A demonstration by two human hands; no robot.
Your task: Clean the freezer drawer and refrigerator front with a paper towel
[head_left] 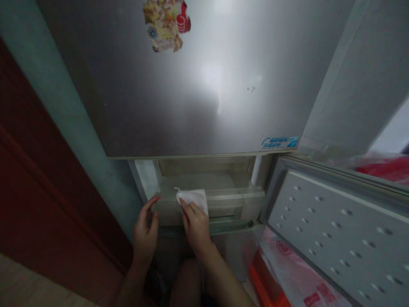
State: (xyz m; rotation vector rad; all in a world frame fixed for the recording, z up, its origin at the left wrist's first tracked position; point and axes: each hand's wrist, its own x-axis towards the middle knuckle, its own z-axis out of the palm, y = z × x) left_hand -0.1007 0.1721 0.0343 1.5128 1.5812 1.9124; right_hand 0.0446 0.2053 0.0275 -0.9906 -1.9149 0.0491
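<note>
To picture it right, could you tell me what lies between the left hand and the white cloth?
In the head view, only bare drawer front separates the left hand from the cloth under the right hand.

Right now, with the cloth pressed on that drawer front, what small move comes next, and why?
Probably slide the right hand and its white cloth rightward along the drawer front: the cloth sits near its left end, the left hand rests at that edge, and the rest lies uncovered.
</note>
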